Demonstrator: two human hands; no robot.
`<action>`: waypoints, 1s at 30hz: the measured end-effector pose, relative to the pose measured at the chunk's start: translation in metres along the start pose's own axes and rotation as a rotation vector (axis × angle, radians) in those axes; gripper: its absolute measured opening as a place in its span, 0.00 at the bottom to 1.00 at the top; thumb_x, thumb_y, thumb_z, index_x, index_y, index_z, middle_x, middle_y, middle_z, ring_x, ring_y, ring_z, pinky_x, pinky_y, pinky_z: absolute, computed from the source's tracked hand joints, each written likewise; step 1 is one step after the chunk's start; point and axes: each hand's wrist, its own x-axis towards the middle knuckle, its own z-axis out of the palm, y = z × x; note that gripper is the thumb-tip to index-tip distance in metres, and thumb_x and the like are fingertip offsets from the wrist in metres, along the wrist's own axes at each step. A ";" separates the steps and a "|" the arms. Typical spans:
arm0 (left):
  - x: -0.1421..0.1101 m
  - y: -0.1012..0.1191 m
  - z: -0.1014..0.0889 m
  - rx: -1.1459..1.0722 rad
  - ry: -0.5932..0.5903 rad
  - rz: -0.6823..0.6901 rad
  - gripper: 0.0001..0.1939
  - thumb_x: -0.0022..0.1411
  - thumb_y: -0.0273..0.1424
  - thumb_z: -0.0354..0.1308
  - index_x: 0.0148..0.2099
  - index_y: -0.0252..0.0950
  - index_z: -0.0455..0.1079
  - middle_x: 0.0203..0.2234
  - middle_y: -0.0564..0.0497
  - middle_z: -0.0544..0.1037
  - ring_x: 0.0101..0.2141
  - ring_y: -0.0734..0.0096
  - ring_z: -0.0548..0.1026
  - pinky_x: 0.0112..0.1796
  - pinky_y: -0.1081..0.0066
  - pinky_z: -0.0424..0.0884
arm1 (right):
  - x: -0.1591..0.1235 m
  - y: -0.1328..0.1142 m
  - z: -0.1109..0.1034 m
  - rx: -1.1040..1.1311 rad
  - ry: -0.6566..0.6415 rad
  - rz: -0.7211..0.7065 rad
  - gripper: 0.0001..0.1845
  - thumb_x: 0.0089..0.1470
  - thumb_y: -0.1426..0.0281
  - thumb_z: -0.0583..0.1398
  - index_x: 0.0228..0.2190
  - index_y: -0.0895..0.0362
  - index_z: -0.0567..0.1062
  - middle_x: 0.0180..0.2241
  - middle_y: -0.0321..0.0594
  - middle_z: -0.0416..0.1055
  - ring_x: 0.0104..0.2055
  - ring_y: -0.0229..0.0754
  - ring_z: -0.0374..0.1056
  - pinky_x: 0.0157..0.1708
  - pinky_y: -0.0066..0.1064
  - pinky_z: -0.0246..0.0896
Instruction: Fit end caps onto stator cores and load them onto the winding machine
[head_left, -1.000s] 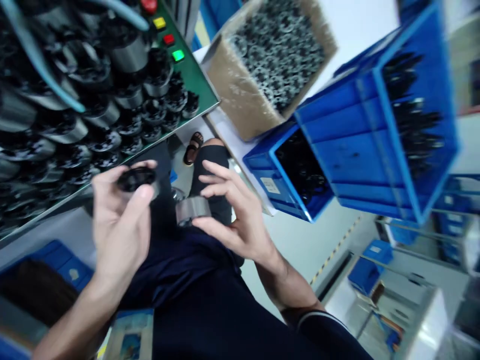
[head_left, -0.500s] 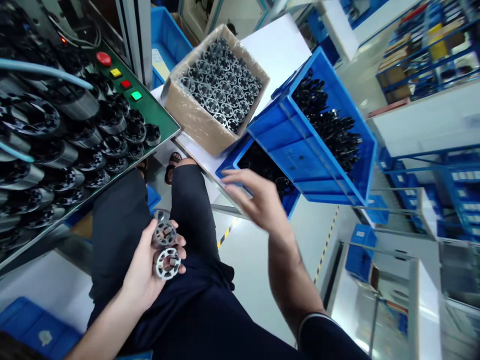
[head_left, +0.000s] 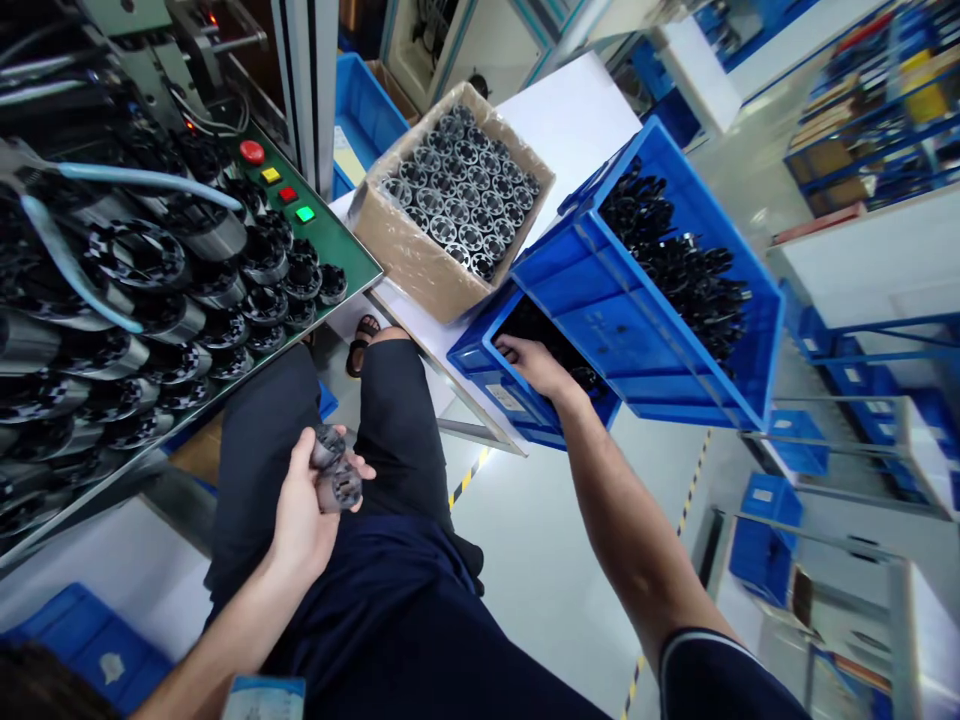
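Observation:
My left hand (head_left: 304,515) is low in the view, in front of my dark trousers, and holds two slotted metal cores (head_left: 336,472) stacked end to end. My right hand (head_left: 534,365) reaches over the wall of a lower blue plastic crate (head_left: 480,365), with its fingers among dark parts (head_left: 544,340) inside. Nothing shows between those fingers. A second blue crate (head_left: 637,320), piled with black parts, leans just above my right hand.
At left, a machine's green control panel (head_left: 330,235) has coloured buttons beside many stacked black-and-silver cores (head_left: 150,300). A plastic-lined cardboard box (head_left: 409,260) holds rows of metal cores. Lower down are a sandal (head_left: 360,345) and yellow-black floor tape (head_left: 469,478).
My right hand has moved from the crate's front edge into the lower crate. The cores in my left hand have turned, and the whole view has shifted slightly.

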 end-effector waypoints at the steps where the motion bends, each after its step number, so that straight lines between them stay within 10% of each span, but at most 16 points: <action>1: 0.001 0.000 0.000 0.013 -0.003 0.024 0.19 0.90 0.43 0.51 0.58 0.35 0.76 0.30 0.49 0.82 0.29 0.59 0.86 0.18 0.73 0.72 | 0.002 0.002 0.000 -0.003 0.024 -0.011 0.16 0.53 0.60 0.74 0.40 0.55 0.86 0.39 0.43 0.82 0.37 0.44 0.71 0.46 0.37 0.73; 10: 0.005 -0.001 -0.010 0.156 -0.183 0.077 0.24 0.77 0.50 0.66 0.60 0.35 0.73 0.34 0.48 0.83 0.30 0.56 0.86 0.17 0.70 0.74 | -0.007 0.008 0.005 0.136 0.129 -0.046 0.28 0.54 0.42 0.74 0.37 0.54 0.83 0.54 0.52 0.83 0.50 0.50 0.78 0.50 0.41 0.81; 19: 0.009 0.006 -0.032 0.251 -0.405 0.252 0.36 0.71 0.66 0.76 0.59 0.43 0.74 0.34 0.51 0.83 0.30 0.59 0.82 0.17 0.71 0.73 | -0.048 0.007 -0.005 0.247 0.456 0.038 0.36 0.60 0.31 0.73 0.35 0.51 0.76 0.44 0.48 0.83 0.48 0.54 0.83 0.55 0.51 0.86; 24: 0.000 0.009 -0.020 0.192 -0.558 0.388 0.31 0.79 0.66 0.69 0.57 0.42 0.77 0.31 0.50 0.84 0.27 0.62 0.82 0.29 0.68 0.79 | -0.088 -0.074 0.025 0.230 0.631 -0.326 0.26 0.60 0.51 0.83 0.30 0.51 0.78 0.53 0.48 0.86 0.56 0.56 0.85 0.61 0.52 0.85; 30: -0.017 0.007 -0.011 0.235 -0.588 0.565 0.31 0.86 0.62 0.59 0.70 0.44 0.82 0.41 0.45 0.89 0.35 0.56 0.87 0.39 0.61 0.84 | -0.128 -0.214 0.088 0.366 0.283 -0.774 0.15 0.61 0.66 0.85 0.44 0.47 0.89 0.57 0.45 0.90 0.49 0.52 0.90 0.48 0.45 0.91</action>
